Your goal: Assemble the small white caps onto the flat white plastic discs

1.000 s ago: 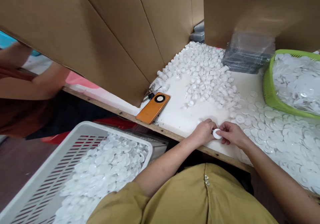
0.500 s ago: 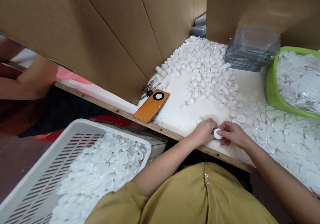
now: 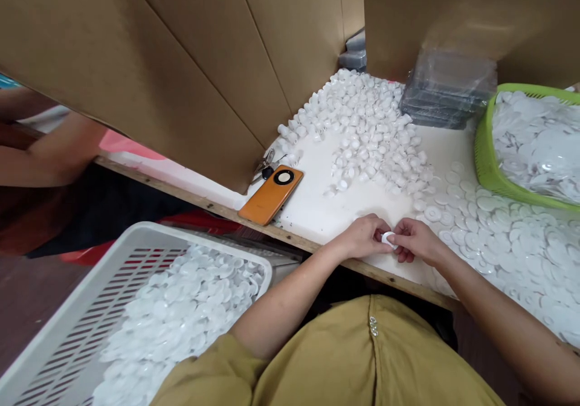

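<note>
Since half a second ago, both our hands have drawn slightly closer together over the white disc, which now shows less of its face between the fingers; nothing else on the tabletop has shifted.

At far left, another person's forearm (image 3: 45,158) lies past the edge of the leaning cardboard sheet (image 3: 149,74). Below it, off the tabletop, a white slatted crate (image 3: 67,327) holds a heap of white discs. An orange phone (image 3: 270,194) lies on the tabletop (image 3: 317,206) near its front edge, with keys (image 3: 267,167) just behind it against the cardboard.

Centre: a pile of small white caps (image 3: 367,134) spreads toward the back. In front of it, near the front edge, our left hand (image 3: 362,237) is closed, fingertips pinching one side of the small white disc (image 3: 388,238). Our right hand (image 3: 417,241) is closed on the opposite side of the same disc. The disc is held between the two hands, just above the tabletop.

Right: loose flat white discs (image 3: 502,237) cover the tabletop. Behind them, a stack of clear plastic trays (image 3: 448,89) and a green basket (image 3: 487,164) with bagged white discs.
</note>
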Motion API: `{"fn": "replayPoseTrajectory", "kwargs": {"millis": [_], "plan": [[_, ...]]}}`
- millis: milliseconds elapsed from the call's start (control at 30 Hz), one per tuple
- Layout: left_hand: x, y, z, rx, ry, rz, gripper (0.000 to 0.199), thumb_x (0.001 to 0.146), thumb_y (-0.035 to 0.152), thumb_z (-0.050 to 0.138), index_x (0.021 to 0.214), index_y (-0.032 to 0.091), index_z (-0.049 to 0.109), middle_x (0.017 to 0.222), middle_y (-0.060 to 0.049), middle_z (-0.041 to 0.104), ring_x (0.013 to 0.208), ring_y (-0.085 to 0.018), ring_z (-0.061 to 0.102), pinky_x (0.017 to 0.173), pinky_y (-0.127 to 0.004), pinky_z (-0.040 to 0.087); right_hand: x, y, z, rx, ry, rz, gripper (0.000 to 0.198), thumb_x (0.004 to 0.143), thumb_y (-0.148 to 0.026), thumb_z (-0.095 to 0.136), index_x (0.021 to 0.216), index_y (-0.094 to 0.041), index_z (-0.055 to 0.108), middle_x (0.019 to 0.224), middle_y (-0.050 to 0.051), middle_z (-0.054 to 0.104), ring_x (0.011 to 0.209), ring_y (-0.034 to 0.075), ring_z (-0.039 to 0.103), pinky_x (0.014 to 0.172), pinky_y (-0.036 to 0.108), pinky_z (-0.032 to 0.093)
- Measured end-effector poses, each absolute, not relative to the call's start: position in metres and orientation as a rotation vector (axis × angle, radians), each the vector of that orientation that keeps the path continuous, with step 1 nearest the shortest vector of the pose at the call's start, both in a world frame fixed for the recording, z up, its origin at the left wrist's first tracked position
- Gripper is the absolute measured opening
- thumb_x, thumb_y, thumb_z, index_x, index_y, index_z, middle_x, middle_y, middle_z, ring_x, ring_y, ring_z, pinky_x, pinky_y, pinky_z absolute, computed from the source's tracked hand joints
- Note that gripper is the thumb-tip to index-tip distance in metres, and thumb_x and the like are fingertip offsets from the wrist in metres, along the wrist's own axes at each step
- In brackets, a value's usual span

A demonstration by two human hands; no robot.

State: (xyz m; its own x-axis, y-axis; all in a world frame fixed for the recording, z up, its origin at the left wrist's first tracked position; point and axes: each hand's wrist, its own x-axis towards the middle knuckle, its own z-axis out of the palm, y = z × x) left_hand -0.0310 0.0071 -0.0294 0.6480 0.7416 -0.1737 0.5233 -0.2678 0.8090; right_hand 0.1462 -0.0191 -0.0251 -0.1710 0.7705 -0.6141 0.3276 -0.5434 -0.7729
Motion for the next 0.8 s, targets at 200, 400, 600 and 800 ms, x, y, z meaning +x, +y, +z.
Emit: {"fn": "replayPoseTrajectory", "kwargs": {"millis": [200, 400, 600, 800], "plan": [[-0.022, 0.018, -0.028, 1.971, 1.073, 0.190, 0.025, 0.065, 0.030, 0.076, 0.083, 0.016, 0.066, 0.075, 0.001, 0.058, 0.064, -0.011, 0.057, 0.058, -0.021, 0.041, 0.146, -0.015, -0.026, -1.789, -1.264, 1.810, 0.028, 0.074, -0.033, 0.069, 0.077, -0.020, 0.044, 0.048, -0.003, 0.060, 0.038, 0.013, 0.059, 0.032, 0.017, 0.039], [-0.018, 0.024, -0.029, 2.069, 1.072, 0.088, 0.027, 0.062, 0.034, 0.077, 0.079, 0.019, 0.063, 0.075, 0.001, 0.055, 0.066, -0.013, 0.055, 0.058, -0.022, 0.040, 0.144, -0.012, -0.028, -1.773, -1.257, 1.866, 0.027, 0.074, -0.030, 0.067, 0.080, -0.021, 0.042, 0.047, -0.004, 0.060, 0.038, 0.014, 0.058, 0.033, 0.018, 0.039], [-0.022, 0.002, -0.027, 2.056, 1.109, 0.223, 0.020, 0.071, 0.028, 0.071, 0.084, 0.018, 0.060, 0.086, -0.002, 0.053, 0.073, -0.014, 0.055, 0.067, -0.024, 0.044, 0.145, -0.023, -0.035, -1.733, -1.305, 1.679, 0.024, 0.075, -0.030, 0.065, 0.078, -0.021, 0.043, 0.048, -0.006, 0.058, 0.039, 0.013, 0.058, 0.035, 0.019, 0.040], [-0.045, -0.027, -0.001, 1.924, 1.083, 0.402, 0.015, 0.075, 0.026, 0.061, 0.087, 0.020, 0.055, 0.080, 0.002, 0.057, 0.075, -0.014, 0.054, 0.067, -0.023, 0.042, 0.130, -0.049, -0.014, -1.498, -1.435, 1.599, 0.025, 0.078, -0.043, 0.062, 0.081, -0.023, 0.047, 0.057, -0.005, 0.060, 0.046, 0.014, 0.059, 0.041, 0.023, 0.043]]}}
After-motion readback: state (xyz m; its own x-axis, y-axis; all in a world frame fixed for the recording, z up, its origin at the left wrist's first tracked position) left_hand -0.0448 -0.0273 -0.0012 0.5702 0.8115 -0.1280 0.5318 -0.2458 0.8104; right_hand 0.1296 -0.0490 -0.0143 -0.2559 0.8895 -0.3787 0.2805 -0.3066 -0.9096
